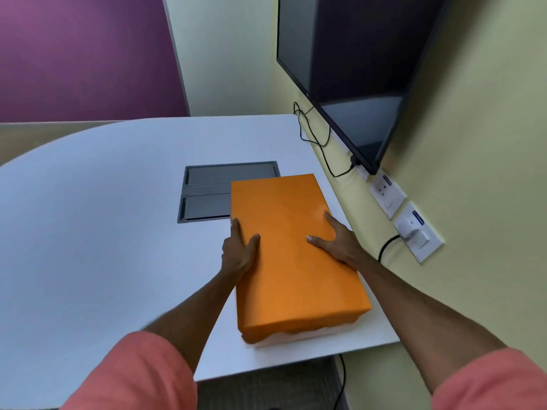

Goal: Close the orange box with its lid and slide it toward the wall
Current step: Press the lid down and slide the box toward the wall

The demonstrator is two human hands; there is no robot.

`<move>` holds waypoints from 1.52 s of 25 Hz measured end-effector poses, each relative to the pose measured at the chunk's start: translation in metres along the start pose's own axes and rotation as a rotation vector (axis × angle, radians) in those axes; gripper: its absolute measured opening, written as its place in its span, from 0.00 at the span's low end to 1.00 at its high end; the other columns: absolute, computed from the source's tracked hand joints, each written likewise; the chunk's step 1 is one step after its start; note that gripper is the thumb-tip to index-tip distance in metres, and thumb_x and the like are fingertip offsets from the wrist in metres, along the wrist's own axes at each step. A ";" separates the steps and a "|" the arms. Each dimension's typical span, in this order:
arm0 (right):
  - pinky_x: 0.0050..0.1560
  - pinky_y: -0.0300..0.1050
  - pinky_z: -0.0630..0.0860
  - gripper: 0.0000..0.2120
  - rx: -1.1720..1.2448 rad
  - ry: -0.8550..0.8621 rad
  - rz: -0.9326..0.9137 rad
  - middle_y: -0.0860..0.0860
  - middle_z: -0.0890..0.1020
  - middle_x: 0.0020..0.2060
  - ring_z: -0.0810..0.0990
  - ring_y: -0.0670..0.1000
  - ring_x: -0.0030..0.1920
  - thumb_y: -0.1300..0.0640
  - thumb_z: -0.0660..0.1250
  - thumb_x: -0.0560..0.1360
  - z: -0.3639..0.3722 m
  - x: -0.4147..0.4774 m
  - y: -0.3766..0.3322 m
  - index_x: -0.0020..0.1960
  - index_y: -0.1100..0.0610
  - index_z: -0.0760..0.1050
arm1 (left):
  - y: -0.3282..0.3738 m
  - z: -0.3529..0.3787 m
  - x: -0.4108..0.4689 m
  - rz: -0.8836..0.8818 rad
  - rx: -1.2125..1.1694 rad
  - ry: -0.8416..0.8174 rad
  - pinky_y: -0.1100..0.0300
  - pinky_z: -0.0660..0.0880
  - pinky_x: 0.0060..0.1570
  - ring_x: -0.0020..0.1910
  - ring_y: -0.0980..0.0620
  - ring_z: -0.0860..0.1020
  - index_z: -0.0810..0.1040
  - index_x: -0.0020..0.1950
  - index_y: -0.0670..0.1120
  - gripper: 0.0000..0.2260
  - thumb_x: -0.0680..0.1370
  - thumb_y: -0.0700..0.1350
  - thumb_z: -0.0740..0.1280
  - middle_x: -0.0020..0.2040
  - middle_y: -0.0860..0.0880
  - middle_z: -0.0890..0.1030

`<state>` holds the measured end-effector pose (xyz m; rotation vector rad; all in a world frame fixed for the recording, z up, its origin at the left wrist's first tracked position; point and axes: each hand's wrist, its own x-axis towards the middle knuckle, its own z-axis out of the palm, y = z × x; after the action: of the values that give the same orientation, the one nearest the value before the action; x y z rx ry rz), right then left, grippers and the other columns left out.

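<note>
The orange box [291,261] lies on the white table [103,217], its long side running away from me, close to the yellow-green wall [473,173] on the right. Its orange lid covers the top; a strip of white shows under the lid at the near end. My left hand [239,250] grips the box's left edge, thumb on top and fingers down the side. On the right edge my right hand [337,241] rests in the same way, thumb spread across the lid. Both hands hold the box between them.
A grey recessed cable hatch [207,193] sits in the table just left of the box's far end. A dark screen [355,69] hangs on the wall above, with black cables [319,140] trailing down. Wall sockets [387,193] and a white plug [413,232] lie right of the box.
</note>
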<state>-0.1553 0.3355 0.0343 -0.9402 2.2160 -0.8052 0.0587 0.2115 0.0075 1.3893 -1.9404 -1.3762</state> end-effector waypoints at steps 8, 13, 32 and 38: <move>0.70 0.51 0.64 0.45 0.008 0.034 0.006 0.53 0.61 0.76 0.62 0.56 0.74 0.43 0.72 0.69 -0.047 -0.002 0.061 0.77 0.49 0.52 | 0.023 0.070 -0.011 -0.003 0.028 -0.055 0.39 0.65 0.70 0.72 0.37 0.66 0.46 0.79 0.47 0.36 0.79 0.57 0.60 0.75 0.39 0.65; 0.72 0.56 0.65 0.47 0.025 0.011 0.026 0.53 0.62 0.76 0.64 0.57 0.74 0.40 0.73 0.67 -0.063 0.000 0.085 0.77 0.47 0.52 | 0.029 0.098 -0.017 -0.008 0.038 -0.061 0.40 0.64 0.70 0.72 0.37 0.66 0.46 0.79 0.45 0.35 0.79 0.56 0.60 0.75 0.39 0.64; 0.73 0.58 0.62 0.48 -0.099 0.018 0.001 0.55 0.58 0.77 0.59 0.57 0.75 0.41 0.73 0.67 -0.078 0.008 0.107 0.78 0.51 0.51 | 0.030 0.129 -0.018 -0.066 0.101 -0.115 0.37 0.63 0.69 0.73 0.34 0.63 0.41 0.79 0.51 0.36 0.79 0.59 0.59 0.76 0.37 0.58; 0.71 0.56 0.64 0.48 -0.271 -0.062 0.121 0.58 0.61 0.75 0.63 0.61 0.74 0.44 0.74 0.68 -0.086 0.019 0.079 0.77 0.58 0.52 | 0.033 0.120 -0.010 -0.098 0.192 -0.157 0.36 0.64 0.69 0.73 0.32 0.62 0.42 0.79 0.51 0.37 0.78 0.60 0.60 0.77 0.37 0.56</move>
<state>-0.2593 0.3912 0.0281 -0.9310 2.3398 -0.4224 -0.0436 0.2796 -0.0158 1.5212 -2.1814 -1.4119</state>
